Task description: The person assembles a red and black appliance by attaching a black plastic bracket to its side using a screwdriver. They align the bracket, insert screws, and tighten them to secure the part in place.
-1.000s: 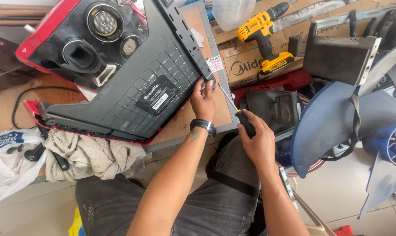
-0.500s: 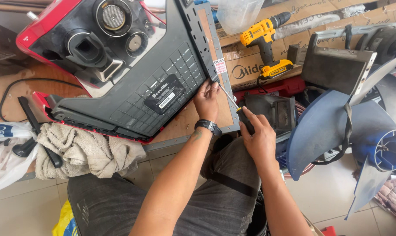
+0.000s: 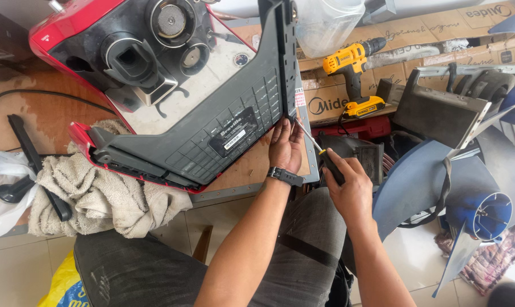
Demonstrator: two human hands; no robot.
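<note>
A red and black coffee machine (image 3: 172,96) lies tipped on its side on a low wooden table (image 3: 35,116), its grey ribbed base facing me. My left hand (image 3: 286,145), with a dark watch on the wrist, rests its fingers on the lower right corner of that base. My right hand (image 3: 345,182) grips the black handle of a screwdriver (image 3: 317,149). Its thin shaft slants up and left, with the tip at the base's corner beside my left fingers.
A beige towel (image 3: 92,190) lies under the machine's lower edge. A yellow cordless drill (image 3: 351,74) stands on cardboard boxes (image 3: 439,31) behind. Blue fan blades (image 3: 434,182) and a grey metal box (image 3: 439,108) crowd the right. My knees are below the table.
The view has shifted slightly, so the machine sits higher and further right in frame. My hands stay at the base's corner, the screwdriver still pointed there.
</note>
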